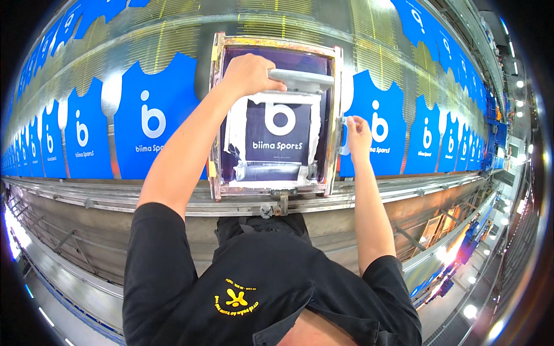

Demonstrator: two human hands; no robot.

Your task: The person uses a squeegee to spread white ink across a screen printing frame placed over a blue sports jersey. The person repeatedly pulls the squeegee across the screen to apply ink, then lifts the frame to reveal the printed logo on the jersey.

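Note:
A screen printing frame (218,109) lies in front of me, with white paste around the stencil on its dark mesh. My left hand (249,75) is closed around the left end of a squeegee (303,81), which lies across the upper part of the mesh. Beside the frame's right edge, my right hand (359,137) has its fingers pinched together at a small greyish piece there; whether that piece belongs to the frame is unclear. White paste also lies along the lower end of the stencil.
Blue printed fabric pieces lie in a row to the left (153,109) and right (375,109) of the frame on a long table (213,26). More blue pieces line its far side. A metal rail (115,187) with a bracket (283,203) runs along the near edge.

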